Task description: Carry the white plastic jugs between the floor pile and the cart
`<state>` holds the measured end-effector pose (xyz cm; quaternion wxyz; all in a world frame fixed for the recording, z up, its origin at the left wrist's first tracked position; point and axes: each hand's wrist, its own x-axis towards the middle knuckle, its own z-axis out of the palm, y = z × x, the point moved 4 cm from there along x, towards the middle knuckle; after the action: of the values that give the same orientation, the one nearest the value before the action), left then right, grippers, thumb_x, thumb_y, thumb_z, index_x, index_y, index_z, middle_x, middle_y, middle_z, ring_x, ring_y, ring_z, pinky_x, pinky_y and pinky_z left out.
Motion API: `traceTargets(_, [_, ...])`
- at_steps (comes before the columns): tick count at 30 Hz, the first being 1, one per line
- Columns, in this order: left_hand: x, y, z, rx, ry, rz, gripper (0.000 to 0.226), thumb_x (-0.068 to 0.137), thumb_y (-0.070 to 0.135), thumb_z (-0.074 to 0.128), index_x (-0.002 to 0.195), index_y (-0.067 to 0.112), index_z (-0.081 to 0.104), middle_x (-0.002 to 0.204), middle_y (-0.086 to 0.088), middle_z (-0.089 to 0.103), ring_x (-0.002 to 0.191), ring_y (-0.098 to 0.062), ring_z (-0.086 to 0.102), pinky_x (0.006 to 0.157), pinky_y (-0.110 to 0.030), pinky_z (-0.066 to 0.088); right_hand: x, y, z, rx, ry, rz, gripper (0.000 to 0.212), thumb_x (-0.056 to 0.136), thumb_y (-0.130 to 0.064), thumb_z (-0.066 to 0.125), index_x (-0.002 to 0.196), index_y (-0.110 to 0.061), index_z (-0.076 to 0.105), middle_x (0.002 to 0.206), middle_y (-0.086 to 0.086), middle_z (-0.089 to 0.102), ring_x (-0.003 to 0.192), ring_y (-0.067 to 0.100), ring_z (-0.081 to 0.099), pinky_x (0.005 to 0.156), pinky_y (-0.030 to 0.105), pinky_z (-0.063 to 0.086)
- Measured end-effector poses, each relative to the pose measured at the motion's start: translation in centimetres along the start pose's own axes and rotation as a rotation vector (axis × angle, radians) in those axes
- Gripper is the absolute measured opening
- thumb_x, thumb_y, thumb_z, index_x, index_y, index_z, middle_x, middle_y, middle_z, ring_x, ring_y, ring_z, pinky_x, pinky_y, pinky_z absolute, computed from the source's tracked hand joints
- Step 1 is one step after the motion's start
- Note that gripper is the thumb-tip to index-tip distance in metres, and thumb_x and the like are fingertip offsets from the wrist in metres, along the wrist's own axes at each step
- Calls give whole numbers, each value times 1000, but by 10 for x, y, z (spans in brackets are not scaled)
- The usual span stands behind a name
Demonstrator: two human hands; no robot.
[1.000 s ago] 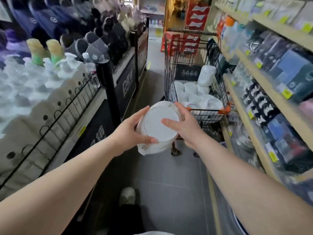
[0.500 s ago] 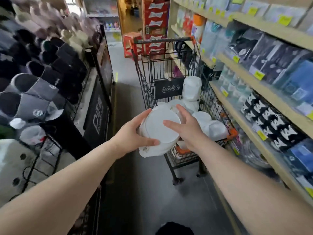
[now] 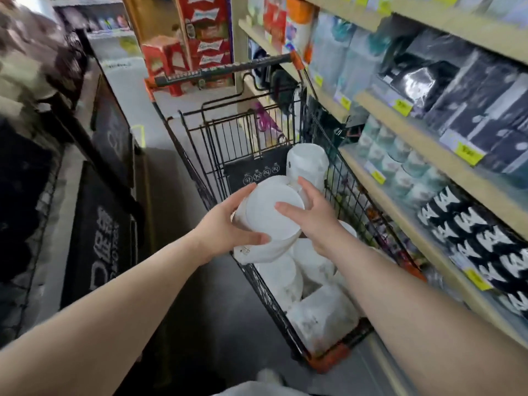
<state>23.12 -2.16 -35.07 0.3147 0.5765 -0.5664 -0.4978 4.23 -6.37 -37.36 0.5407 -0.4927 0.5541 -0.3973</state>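
Observation:
A white round pack wrapped in plastic (image 3: 265,215) is held between both my hands, its flat round end towards me. My left hand (image 3: 225,227) grips its left side, thumb under the lower edge. My right hand (image 3: 311,215) holds its right side with fingers spread over the face and top. The pack hangs over the near left part of a black wire shopping cart (image 3: 200,178). Inside the cart lie several similar white packs (image 3: 320,318), and one stands upright at its far end (image 3: 308,161).
Wooden shelves (image 3: 445,155) with packaged goods and yellow price tags run along the right, close to the cart. A dark display stand (image 3: 103,224) with slippers lines the left. Grey floor (image 3: 168,178) runs between them. Red boxes (image 3: 208,38) stand at the aisle's far end.
I have walked up to the cart: it is now close and below my hands. The pack has moved from in front of the cart to above its basket. My grip is the same.

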Motion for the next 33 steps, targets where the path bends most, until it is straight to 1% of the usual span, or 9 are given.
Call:
traceTargets(4, [74,-9,-11,20,-159,-17,105,59,16,92,143,44,37,119,22,59,92,15,60,72,-7,50,47,10,0,1,109,62,104,49,-55,80,143,-42,38,141,-12,45,127,13,47,104,43,46])
traceTargets(11, [213,-37,-24,178,-488,-31,108,58,14,92,141,51,33,96,44,57,81,25,54,56,-2,45,121,42,13,77,439,180,101,56,-51,82,145,-39,35,149,-8,41,130,11,44,106,41,44])
traceTargets(13, [246,-46,-22,169,-594,-66,113,56,10,93,142,50,32,103,43,54,88,23,54,61,-2,46,136,54,21,117,544,224,95,63,-48,83,145,-41,35,150,-10,39,131,8,41,106,38,44])
traceTargets(17, [299,-59,-12,244,-736,-29,117,54,11,94,146,43,30,136,16,42,125,-7,44,94,-20,44,163,76,32,175,718,312,87,70,-44,81,144,-40,35,150,-8,38,135,12,40,107,43,43])
traceTargets(21, [344,-71,1,408,-817,18,121,52,17,95,148,42,26,139,8,30,132,-14,35,111,-34,35,188,95,37,225,829,373,85,80,-35,77,149,-32,28,153,-3,33,136,13,38,108,41,42])
traceTargets(24, [364,-75,7,364,-931,-24,121,52,9,95,150,35,29,145,3,37,133,-15,42,110,-42,40,197,104,42,292,890,427,87,84,-35,73,153,-29,20,156,-4,28,139,13,36,110,41,40])
traceTargets(26, [374,-73,8,285,-966,-41,114,53,-2,91,149,25,35,131,10,49,115,7,53,97,-23,50,199,109,45,310,916,475,88,85,-40,70,153,-33,15,157,-5,26,139,17,36,108,46,41])
traceTargets(29, [387,-66,8,271,-939,9,99,57,-10,86,143,17,44,106,23,49,77,34,48,62,5,40,200,109,45,260,927,552,88,83,-50,67,152,-37,14,155,-3,28,135,22,38,104,51,44])
traceTargets(33, [396,-59,-5,348,-863,105,88,60,-4,87,138,14,51,106,25,49,79,37,42,66,10,33,200,101,47,206,913,660,82,78,-54,66,144,-34,22,135,2,44,112,23,52,94,50,50])
